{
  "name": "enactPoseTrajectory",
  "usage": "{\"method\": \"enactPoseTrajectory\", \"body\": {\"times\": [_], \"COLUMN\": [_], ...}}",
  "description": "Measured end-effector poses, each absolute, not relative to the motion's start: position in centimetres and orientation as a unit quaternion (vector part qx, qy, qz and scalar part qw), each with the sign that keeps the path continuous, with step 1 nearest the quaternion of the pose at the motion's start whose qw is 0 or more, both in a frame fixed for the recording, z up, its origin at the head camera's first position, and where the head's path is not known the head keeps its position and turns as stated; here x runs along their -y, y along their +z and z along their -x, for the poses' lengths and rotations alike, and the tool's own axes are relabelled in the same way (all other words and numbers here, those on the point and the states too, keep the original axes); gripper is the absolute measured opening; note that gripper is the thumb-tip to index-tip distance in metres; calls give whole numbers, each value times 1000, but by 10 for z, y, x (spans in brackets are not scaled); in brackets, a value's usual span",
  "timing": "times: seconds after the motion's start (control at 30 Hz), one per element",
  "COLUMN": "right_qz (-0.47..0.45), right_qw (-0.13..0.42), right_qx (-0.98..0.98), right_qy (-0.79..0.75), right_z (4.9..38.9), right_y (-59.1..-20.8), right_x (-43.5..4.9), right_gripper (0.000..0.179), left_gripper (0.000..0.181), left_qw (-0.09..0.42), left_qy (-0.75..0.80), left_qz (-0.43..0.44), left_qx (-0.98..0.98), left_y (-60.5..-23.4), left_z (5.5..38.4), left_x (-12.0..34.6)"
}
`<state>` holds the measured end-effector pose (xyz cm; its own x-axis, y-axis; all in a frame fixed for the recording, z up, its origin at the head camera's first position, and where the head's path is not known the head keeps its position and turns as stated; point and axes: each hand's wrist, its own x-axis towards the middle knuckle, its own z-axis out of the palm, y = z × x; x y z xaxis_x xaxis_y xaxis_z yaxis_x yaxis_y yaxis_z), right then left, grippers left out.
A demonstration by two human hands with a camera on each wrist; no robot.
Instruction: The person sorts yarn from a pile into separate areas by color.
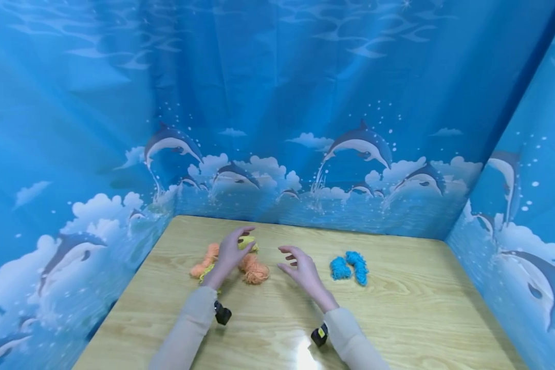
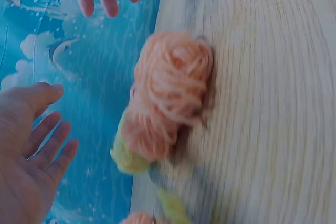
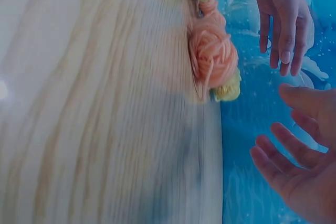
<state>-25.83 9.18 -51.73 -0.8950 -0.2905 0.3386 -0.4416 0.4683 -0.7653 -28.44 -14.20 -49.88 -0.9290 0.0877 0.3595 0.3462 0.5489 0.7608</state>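
Observation:
My left hand (image 1: 230,253) hovers above the left part of the table, fingers relaxed and apart, holding nothing. Close to it lies a peach-orange yarn bundle (image 1: 255,271), also plain in the left wrist view as a loosely wound skein (image 2: 170,82). A yellow yarn bundle (image 1: 248,243) sits behind that one, partly covered by the fingers. On the other side of the hand are a second orange bundle (image 1: 205,261) and some yellow-green yarn (image 1: 205,272), mostly hidden by the wrist. My right hand (image 1: 301,268) is raised with loosely bent fingers, empty, between the orange yarn and two blue bundles.
Two blue yarn bundles, one short (image 1: 340,268) and one longer (image 1: 358,267), lie side by side right of my right hand. The wooden table (image 1: 416,298) meets a blue dolphin-print curtain (image 1: 277,103) at its back and sides. Each wrist wears a small black camera.

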Motion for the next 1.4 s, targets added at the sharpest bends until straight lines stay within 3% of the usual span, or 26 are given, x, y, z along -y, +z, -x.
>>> {"method": "enactPoseTrajectory", "body": {"times": [0.67,1.4], "right_qz": [-257,-250], "right_qw": [42,13], "right_qx": [864,884], "right_qy": [431,394], "right_z": [258,259], "right_y": [-524,-529], "right_x": [-60,-32], "right_gripper": [52,63], "left_gripper": [42,45], "left_qw": [155,89], "left_qy": [-445,-426], "left_qz": [86,27], "left_qx": [877,900], "left_y": [-504,-515], "left_z": [271,253], "left_x": [208,245]}}
